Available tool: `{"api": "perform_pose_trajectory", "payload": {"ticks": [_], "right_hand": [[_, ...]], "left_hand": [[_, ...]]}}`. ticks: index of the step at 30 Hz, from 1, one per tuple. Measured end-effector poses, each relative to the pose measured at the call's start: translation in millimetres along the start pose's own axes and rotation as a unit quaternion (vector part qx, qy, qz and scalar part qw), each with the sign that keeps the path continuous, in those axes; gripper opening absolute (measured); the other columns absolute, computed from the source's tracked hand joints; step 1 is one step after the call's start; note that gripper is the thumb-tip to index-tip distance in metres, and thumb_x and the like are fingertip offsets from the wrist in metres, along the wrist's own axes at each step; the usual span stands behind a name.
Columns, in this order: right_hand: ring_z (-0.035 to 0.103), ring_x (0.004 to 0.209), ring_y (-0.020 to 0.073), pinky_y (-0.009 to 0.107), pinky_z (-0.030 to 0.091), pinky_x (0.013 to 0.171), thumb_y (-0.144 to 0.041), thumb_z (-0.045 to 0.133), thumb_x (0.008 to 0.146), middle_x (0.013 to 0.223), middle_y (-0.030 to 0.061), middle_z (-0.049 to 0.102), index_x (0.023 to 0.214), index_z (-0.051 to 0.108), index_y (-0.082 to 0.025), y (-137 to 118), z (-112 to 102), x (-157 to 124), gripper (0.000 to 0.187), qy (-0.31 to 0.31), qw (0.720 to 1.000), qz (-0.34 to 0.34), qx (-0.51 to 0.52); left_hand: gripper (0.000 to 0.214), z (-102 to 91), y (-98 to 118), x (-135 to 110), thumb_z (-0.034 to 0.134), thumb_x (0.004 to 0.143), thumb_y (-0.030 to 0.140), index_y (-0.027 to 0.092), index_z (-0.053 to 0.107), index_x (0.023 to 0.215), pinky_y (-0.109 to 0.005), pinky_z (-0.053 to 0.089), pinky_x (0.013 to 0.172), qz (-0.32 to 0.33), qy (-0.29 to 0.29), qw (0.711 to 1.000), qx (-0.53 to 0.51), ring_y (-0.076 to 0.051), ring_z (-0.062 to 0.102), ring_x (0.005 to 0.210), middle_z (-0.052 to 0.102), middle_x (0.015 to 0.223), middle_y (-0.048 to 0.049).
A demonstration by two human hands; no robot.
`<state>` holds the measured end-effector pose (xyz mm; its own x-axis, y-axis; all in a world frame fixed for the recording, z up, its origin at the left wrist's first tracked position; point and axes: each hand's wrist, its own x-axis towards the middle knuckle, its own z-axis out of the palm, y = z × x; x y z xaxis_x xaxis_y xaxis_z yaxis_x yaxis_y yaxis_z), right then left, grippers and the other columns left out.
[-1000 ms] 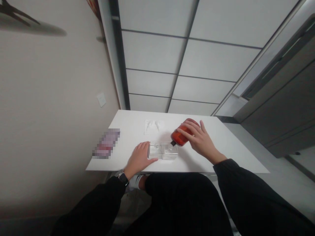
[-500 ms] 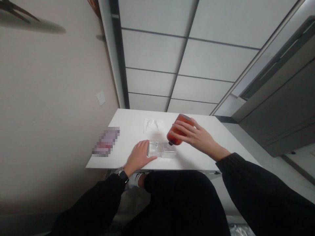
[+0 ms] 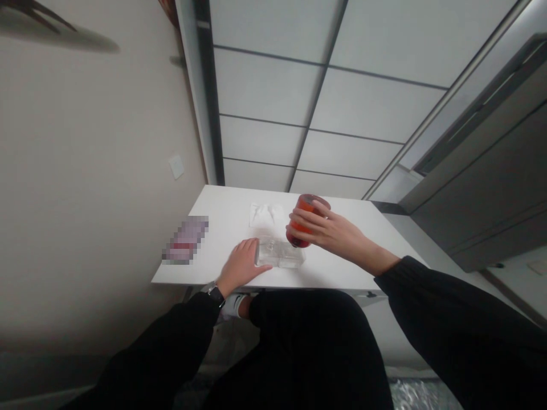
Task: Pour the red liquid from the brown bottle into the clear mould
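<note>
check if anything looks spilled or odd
One oddity: the pinkish item on the left of the table is pixelated, hiding its details. The red bottle is tipped neck-down over the clear box; no spill shows.

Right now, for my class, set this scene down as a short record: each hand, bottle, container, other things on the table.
Left hand: around the near-left end of the clear container
Right hand: holding the red bottle
Bottle: tilted, base up, over the container; pouring cannot be told
Container: on the white table
Others: pale sheet behind; pixelated item at left
</note>
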<state>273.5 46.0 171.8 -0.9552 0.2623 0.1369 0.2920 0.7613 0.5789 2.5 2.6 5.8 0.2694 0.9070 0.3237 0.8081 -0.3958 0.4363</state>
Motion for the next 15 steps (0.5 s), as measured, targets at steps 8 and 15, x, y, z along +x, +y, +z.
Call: {"api": "perform_pose_trajectory", "payload": {"ticks": [8, 15], "right_hand": [[0.049, 0.149, 0.0229, 0.051, 0.043, 0.127, 0.003, 0.059, 0.091, 0.149, 0.0047, 0.065, 0.140, 0.060, -0.027, -6.4, -7.7, 8.2, 0.057, -0.017, 0.998, -0.028, -0.058], [0.050, 0.148, 0.0279, 0.058, 0.039, 0.127, 0.005, 0.060, 0.088, 0.150, 0.0079, 0.063, 0.143, 0.059, -0.027, -8.3, -0.9, -0.7, 0.063, 0.010, 0.999, 0.049, 0.021]], "left_hand": [[0.064, -3.5, 3.1, 0.1, 0.080, 0.086, 0.051, 0.019, 0.057, 0.135, -0.051, 0.049, 0.109, 0.002, -0.003, 1.000, 0.004, -0.037, 0.063, 0.125, 0.068, 0.131, -0.0168], [0.066, -0.7, 1.3, -1.0, 0.082, 0.085, 0.050, 0.015, 0.056, 0.134, -0.052, 0.048, 0.111, 0.000, -0.004, 1.000, 0.012, -0.039, 0.061, 0.127, 0.066, 0.132, -0.0189]]}}
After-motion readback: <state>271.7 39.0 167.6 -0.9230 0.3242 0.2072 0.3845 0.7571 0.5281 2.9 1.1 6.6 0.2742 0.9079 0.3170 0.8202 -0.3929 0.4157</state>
